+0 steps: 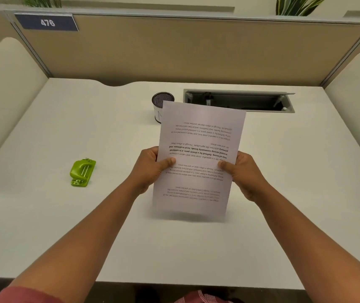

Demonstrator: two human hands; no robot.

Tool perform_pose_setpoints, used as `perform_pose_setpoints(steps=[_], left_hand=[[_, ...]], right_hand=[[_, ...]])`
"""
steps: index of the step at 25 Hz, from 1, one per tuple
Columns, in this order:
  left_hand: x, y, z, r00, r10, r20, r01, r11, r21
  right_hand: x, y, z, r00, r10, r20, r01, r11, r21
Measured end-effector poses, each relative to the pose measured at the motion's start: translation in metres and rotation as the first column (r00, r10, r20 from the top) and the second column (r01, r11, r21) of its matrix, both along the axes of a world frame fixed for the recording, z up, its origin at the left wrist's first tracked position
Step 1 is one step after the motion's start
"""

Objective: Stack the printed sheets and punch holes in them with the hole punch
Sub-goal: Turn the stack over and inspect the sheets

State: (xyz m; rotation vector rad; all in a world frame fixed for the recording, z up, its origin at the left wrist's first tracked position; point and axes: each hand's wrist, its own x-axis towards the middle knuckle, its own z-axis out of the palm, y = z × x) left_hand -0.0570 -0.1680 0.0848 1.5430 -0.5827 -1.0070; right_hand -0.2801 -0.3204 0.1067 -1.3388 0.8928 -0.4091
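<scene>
Head view: forward-down over desk (pixel 65 132), close.

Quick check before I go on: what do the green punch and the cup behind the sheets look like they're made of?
Hole punch: likely moulded plastic, glossy lime green with soft highlights; metal-looking strips along its top.
Pen cup: seems dark mesh inside, probably metal, with a white band around it; the printed sheets hide part of it, so I'm unsure.
</scene>
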Motion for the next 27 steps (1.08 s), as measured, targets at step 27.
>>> perform_pose_setpoints(steps=[27], left_hand=[[-0.039,-0.002,-0.001,0.961,0.212,0.176,-0.179,0.966,-0.184]], right_hand=[[0.012,0.039,-0.022,0.997,-0.063,0.047,0.074,0.951,-0.299]])
